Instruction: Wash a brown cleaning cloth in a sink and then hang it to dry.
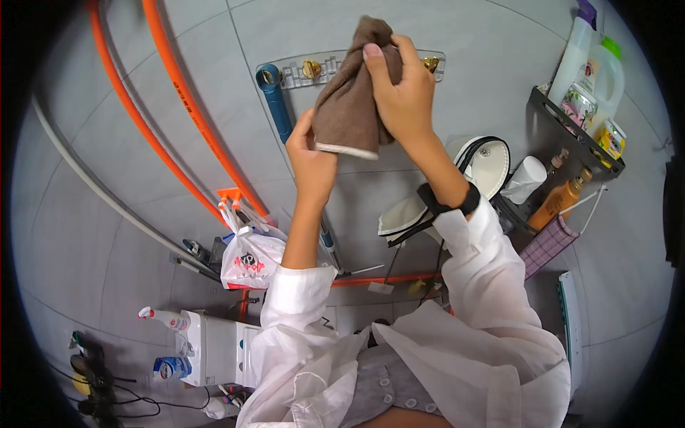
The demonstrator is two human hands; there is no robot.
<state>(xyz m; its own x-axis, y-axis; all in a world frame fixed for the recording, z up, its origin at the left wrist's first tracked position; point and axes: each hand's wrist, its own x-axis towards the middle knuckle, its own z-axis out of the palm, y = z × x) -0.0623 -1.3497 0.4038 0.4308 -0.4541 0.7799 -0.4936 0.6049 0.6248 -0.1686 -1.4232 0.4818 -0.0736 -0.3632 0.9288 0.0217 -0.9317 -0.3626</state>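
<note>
A brown cloth [347, 113] with a pale edge hangs between my two hands in front of the tiled wall. Its upper part is bunched up in the fingers of my right hand [405, 93], with the thumb pressed on it. Lower down, my left hand [312, 162] grips the cloth near its pale-edged left corner. Directly behind it is a clear hook rack [291, 71] with gold-coloured hooks, partly covered by the cloth and my right hand. A blue handle [274, 96] hangs from the left end of this rack.
Orange pipes [187, 93] run down the wall at left, with a white plastic bag [250, 258] hanging beside them. At right, a black corner shelf [571, 128] carries bottles. White items with black trim [485, 160] hang by my right forearm. A spray bottle [168, 318] lies lower left.
</note>
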